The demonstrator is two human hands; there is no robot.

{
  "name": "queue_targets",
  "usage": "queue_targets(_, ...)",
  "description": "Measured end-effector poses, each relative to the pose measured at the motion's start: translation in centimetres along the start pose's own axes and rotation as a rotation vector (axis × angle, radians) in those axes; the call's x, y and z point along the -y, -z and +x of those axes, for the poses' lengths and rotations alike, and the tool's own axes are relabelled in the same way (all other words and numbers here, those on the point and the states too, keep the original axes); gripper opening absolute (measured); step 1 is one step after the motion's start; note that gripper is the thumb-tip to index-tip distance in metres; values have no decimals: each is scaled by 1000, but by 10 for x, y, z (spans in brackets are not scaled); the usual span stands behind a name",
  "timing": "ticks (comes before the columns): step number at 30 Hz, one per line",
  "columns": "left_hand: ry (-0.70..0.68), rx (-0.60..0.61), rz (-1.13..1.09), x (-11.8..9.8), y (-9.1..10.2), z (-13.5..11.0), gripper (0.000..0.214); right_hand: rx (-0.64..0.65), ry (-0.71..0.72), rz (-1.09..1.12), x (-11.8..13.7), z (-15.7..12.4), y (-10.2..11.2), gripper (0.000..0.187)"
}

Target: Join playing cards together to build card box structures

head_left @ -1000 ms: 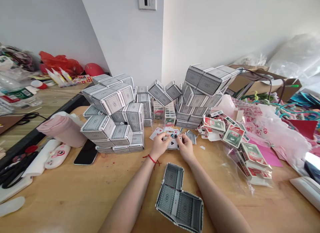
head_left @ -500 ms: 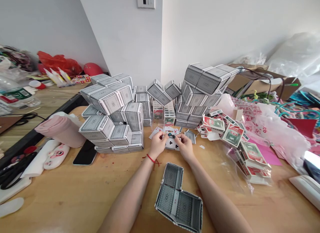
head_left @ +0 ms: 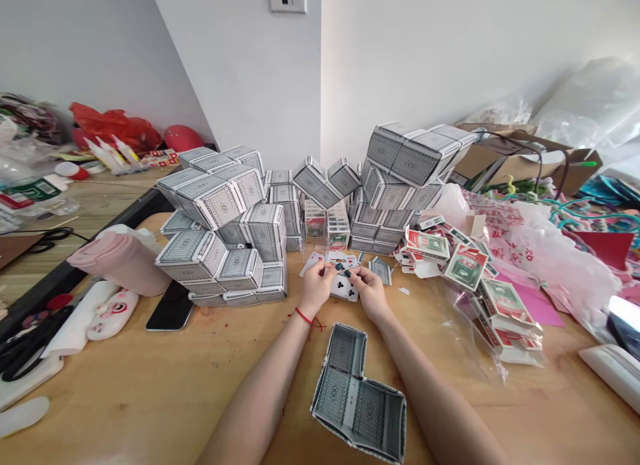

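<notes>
Near the middle of the table, my left hand point(head_left: 317, 288) and my right hand point(head_left: 371, 290) face each other, thumbs and fingers pinched. Between them is a playing card point(head_left: 345, 289) with black clubs, held at its upper edge from both sides. Other face-up cards point(head_left: 311, 262) lie just behind my fingers, partly hidden. To the right of my right hand is a grey patterned card piece point(head_left: 380, 270). Between my forearms rests an L-shaped open form made of folded cards point(head_left: 353, 405).
Stacked card boxes stand at left point(head_left: 225, 218) and right point(head_left: 400, 178), with a V-shaped card piece point(head_left: 325, 182) between. Card packs point(head_left: 465, 268) and plastic bags point(head_left: 540, 238) lie right. A phone point(head_left: 170, 308) and a pink roll point(head_left: 123, 258) lie left.
The fingertips have shifted slightly on the clubs card, and its face shows a little more. The head view has moved slightly; the surrounding things stay put.
</notes>
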State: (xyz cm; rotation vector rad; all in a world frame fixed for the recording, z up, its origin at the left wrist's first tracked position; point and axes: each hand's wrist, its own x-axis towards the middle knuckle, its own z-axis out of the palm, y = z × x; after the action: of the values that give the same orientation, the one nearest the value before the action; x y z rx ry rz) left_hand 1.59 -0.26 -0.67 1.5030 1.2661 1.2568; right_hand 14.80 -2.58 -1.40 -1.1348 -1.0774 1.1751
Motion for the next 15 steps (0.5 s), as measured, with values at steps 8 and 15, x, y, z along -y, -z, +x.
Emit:
queue_targets(8, 93, 88, -274, -10, 7, 1, 34, -145, -77, 182, -4, 5, 1, 25)
queue_targets(15, 94, 176, -270, -10, 3, -3, 17, -211, -69, 252, -9, 8, 3, 25)
